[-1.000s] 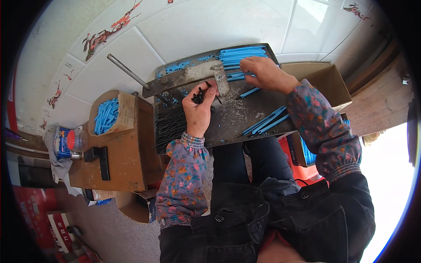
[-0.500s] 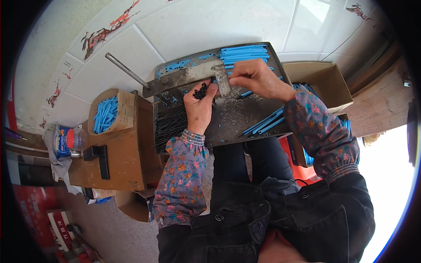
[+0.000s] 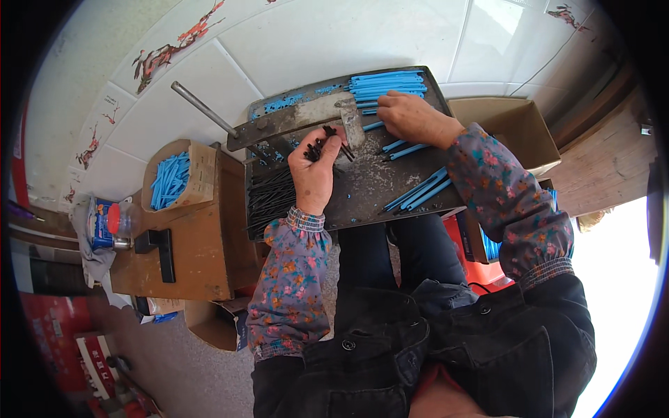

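Note:
My left hand (image 3: 315, 167) holds a small bunch of thin black rods (image 3: 322, 141) over a worn metal tray (image 3: 362, 188) on my lap. My right hand (image 3: 411, 115) rests further right on the tray, fingers curled at the near end of a stack of blue tubes (image 3: 385, 83), and looks to grip one. A metal press block (image 3: 348, 118) stands between the two hands. More blue tubes (image 3: 421, 189) lie loose at the tray's right side, and a heap of black rods (image 3: 268, 198) lies at its left.
A long metal lever (image 3: 205, 110) sticks out left from the tray. A cardboard box of blue tubes (image 3: 173, 177) sits on a wooden stool (image 3: 191, 258). An open cardboard box (image 3: 512, 129) stands to the right. A plastic bottle (image 3: 115, 223) lies at the far left.
My right hand moved left toward the press block, then back right to the blue tube stack. My left hand kept the black rods and shifted slightly.

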Available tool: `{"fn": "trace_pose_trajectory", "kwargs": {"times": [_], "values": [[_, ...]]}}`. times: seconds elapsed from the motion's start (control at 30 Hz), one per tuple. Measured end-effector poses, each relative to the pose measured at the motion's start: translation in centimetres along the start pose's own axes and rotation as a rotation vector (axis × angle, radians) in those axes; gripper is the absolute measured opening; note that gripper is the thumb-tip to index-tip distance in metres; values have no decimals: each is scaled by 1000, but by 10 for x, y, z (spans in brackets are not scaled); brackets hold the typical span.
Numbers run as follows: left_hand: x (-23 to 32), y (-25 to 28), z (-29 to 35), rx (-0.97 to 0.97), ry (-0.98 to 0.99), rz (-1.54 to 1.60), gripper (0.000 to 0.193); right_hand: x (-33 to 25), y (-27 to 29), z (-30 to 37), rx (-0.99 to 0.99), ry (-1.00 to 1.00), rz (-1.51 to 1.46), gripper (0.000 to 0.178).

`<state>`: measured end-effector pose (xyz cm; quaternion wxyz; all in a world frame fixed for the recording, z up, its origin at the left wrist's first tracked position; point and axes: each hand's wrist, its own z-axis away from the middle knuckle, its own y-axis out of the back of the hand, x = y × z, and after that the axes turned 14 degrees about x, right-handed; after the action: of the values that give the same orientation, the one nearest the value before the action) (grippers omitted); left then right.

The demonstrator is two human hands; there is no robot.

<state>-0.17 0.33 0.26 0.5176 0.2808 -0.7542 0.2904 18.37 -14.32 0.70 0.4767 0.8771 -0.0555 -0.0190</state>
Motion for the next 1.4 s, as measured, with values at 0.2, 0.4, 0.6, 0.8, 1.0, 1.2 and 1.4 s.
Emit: {"fn": "trace_pose_trajectory", "kwargs": {"times": [0.2,0.4,0.6,0.8,1.0,1.2,1.4], "values": [[-9,-2,-2,5,15,45,16,-9,12,-2,-31,-76,-126,7],[-12,-2,-2,8,4,29,17,-15,19,-3,67,120,-249,8],[-11,-2,-3,8,-11,13,17,-13,11,6,-74,54,-256,10],[-11,-4,-3,-3,10,59,18,-38,42,-9,204,-446,-721,6],[-15,-4,-5,6,-9,19,18,-43,32,-21,173,-434,-802,9],[0,-8,-3,1,-4,32,20,-26,42,-20,138,-268,-714,12],[3,-5,-1,-2,18,26,21,-1,41,12,-60,-73,-436,11]]}}
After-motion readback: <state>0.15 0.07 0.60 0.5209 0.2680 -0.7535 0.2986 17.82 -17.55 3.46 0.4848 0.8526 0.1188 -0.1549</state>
